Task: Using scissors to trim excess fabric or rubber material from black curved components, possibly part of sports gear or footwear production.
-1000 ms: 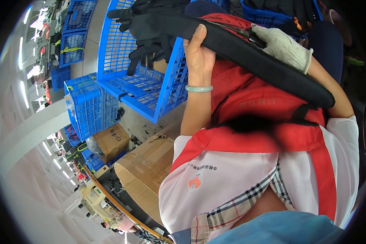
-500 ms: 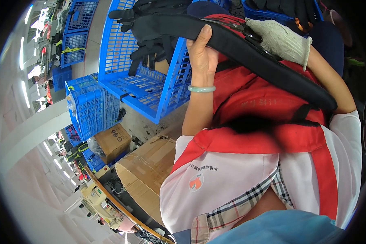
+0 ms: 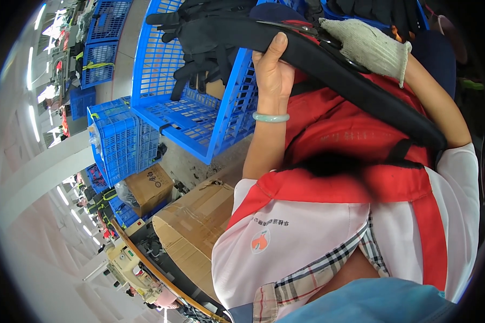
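Holding a long black padded strap (image 3: 328, 70) across the upper part of the view, we log it first: it runs from the rim of the big blue crate (image 3: 199, 97) on the left down to the right over the red front of our apron (image 3: 350, 140). Change since a second ago: slight; the strap and both hands have crept a little higher and leftward, the grips unaltered, so we judge the handling to be in mid-course, not beginning or ending. Left hand (image 3: 272, 70): bare, a pale green bangle (image 3: 270, 117) at the wrist, clasped round the strap from below, thumb on its upper edge. Right hand (image 3: 369, 46): in a knitted white glove, closed over the strap where a pair of scissors (image 3: 312, 32) lies; we cannot tell how firmly it grips them. Further black straps (image 3: 199, 59) hang over the crate's rim. Surroundings: a second blue crate (image 3: 118, 140) standing lower left; brown cardboard boxes (image 3: 194, 226); a grey concrete floor (image 3: 188, 164); more blue crates far off under strip lights.
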Demonstrator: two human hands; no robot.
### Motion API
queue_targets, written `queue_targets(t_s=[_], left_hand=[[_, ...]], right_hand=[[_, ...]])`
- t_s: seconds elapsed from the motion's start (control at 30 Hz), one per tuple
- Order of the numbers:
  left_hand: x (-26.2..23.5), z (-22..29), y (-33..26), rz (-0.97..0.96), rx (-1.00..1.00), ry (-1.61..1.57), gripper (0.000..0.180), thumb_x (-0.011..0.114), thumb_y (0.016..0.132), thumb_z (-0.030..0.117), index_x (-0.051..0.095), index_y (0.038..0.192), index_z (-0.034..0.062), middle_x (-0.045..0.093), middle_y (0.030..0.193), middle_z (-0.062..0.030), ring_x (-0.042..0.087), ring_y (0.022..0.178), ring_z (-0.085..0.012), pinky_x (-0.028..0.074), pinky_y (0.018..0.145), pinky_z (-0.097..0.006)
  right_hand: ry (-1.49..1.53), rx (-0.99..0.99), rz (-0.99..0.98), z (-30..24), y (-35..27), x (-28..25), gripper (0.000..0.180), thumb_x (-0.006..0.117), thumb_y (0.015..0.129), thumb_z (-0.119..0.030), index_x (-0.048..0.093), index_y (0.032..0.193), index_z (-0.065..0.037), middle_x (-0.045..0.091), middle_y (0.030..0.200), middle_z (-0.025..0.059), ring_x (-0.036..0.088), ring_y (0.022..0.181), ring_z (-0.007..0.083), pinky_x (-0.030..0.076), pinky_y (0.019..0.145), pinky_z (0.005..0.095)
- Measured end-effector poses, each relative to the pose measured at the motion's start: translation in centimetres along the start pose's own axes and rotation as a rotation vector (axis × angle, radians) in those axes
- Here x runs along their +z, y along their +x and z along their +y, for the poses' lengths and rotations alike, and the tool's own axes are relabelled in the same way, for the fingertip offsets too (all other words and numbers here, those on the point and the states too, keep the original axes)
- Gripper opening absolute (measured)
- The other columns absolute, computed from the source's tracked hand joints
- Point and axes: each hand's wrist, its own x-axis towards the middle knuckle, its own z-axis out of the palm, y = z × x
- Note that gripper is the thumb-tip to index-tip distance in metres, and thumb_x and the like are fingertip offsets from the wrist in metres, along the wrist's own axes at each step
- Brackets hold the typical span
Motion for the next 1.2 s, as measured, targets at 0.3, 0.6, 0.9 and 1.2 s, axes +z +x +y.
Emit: queue_targets(t_s=[0.3,0.6,0.9,1.2], left_hand=[[-0.3,-0.4,0.4,-0.037,-0.01,-0.016,0.031,0.071,0.081,0.006,0.06,0.11,0.007,0.063,0.104,-0.006,0.06,0.098,-0.0207,0.049,0.094,-0.037],[-0.3,-1.3,-0.2,-0.037,-0.027,0.005,0.036,0.068,0.082,0.004,0.057,0.116,0.0067,0.061,0.109,-0.0063,0.058,0.103,-0.0207,0.046,0.097,-0.037],[-3.0,4.8,3.1,0.269,0.221,0.163,0.025,0.064,0.089,0.017,0.059,0.109,0.0015,0.063,0.104,-0.0106,0.06,0.098,-0.0222,0.049,0.089,-0.038],[1.5,5.2,7.7,-0.238,0.139,-0.392,0.055,0.045,0.095,0.043,0.045,0.124,-0.0045,0.053,0.123,-0.0186,0.052,0.116,-0.0294,0.042,0.102,-0.044]], right_hand=[[-0.025,0.051,-0.089,-0.8,1.1,-0.9,0.027,0.061,0.083,-0.009,0.056,0.107,0.001,0.06,0.084,0.0172,0.056,0.072,0.0276,0.045,0.069,0.0339],[0.124,0.067,-0.011,-0.2,1.6,-0.1,0.027,0.063,0.081,-0.01,0.054,0.103,0.004,0.06,0.081,0.0148,0.052,0.071,0.0235,0.045,0.07,0.0327],[0.22,0.312,0.27,1.5,0.8,-4.0,0.035,0.074,0.077,-0.021,0.056,0.094,0.002,0.061,0.078,0.0172,0.063,0.073,0.0214,0.049,0.067,0.0316],[1.117,0.45,0.55,3.9,-0.4,-3.4,0.018,0.059,0.091,-0.018,0.059,0.1,-0.002,0.064,0.076,0.0115,0.061,0.057,0.0178,0.046,0.048,0.0274]])
